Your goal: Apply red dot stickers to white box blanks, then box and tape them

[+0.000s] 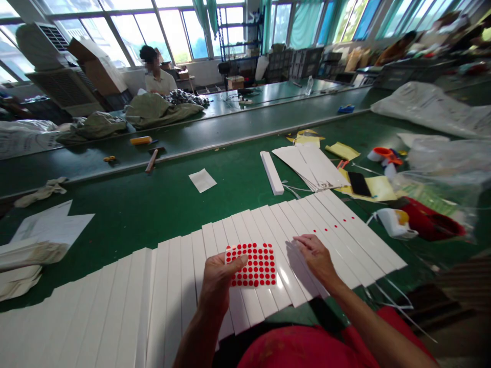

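Over the middle of the row of white strips (169, 291): sheet of round red stickers (255, 266), gripped along its left edge by the left hand (218, 276), thumb on its face. Right hand (316, 255) over the row, to the right of the sheet, thumb and forefinger close together; cannot tell whether a sticker is pinched between them. Five red dots (326, 229) in a line on strips toward the row's right end. Just beyond the row: long white bar (272, 174) and, to its right, fanned white sheets (310, 163). Past the row's right end: dark phone (359, 184) on yellow paper (383, 189). Farther beyond the row: square of white paper (202, 180), then a hammer (153, 159). Farthest from the row: a seated co-worker (159, 79).
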Demonstrator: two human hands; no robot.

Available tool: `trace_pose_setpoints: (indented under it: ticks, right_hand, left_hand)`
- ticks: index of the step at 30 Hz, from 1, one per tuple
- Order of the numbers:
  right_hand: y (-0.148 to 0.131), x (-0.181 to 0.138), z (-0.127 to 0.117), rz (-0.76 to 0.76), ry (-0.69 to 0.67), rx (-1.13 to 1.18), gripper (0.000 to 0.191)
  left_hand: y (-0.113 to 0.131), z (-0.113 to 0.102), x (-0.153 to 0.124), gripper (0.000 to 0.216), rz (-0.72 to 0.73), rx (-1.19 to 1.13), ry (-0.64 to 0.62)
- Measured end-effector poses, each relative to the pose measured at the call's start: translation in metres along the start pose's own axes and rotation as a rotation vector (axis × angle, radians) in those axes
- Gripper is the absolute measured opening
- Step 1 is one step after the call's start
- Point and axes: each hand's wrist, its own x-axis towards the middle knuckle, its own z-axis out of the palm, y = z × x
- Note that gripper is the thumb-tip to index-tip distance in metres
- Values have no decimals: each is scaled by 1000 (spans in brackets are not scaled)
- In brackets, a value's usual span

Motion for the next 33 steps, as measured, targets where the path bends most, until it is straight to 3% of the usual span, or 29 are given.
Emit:
trace_pose_setpoints:
  ticks: [2,4,6,9,17,33]
  right_hand:
    - [-38,4,-12,116,-82,311,28]
    - [-77,6,-25,130,-193,524,26]
    - [-107,8,-34,106,-305,597,24]
    - [-130,9,-37,114,-406,618,21]
    - [-139,16,-27,139,-453,570,9]
    - [-142,17,-15,84,-419,487,7]
  left_hand:
    - [-1,1,0,32,8,-1,-10]
    - [-2,2,0,30,20,-2,-15]
    - [-4,3,0,27,27,11,-21]
    - [-4,4,-1,27,22,31,-32]
    - [-2,4,-6,29,23,32,-25]
    - [-9,-2,6,28,9,34,5]
